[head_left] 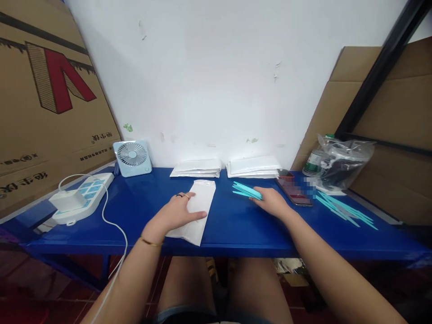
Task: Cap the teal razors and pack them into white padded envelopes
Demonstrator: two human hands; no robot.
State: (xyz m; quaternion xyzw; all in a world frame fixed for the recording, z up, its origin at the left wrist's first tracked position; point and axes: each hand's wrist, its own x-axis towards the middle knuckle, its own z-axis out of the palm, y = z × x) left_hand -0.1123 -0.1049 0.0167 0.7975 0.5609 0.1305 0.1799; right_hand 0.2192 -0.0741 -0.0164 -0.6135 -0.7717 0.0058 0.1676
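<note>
My left hand (180,210) lies with thumb and fingers apart on a white paper packet (199,225), which rests flat near the table's front edge. In my right hand (271,200) is a bundle of thin turquoise sticks (246,190), their far ends fanned out toward the left. The fingers are wrapped round the near end of the bundle, just above the blue table (236,225). More turquoise sticks (347,209) lie loose at the right. Two stacks of white packets stand against the wall, a left stack (195,168) and a right stack (253,167).
A phone (294,191) lies right of my right hand. Behind it stand a bottle (313,163) and a clear plastic bag (340,166). At left are a small fan (132,157) and a power strip (97,191) with a trailing white cable (116,225). Cardboard (50,121) flanks the table.
</note>
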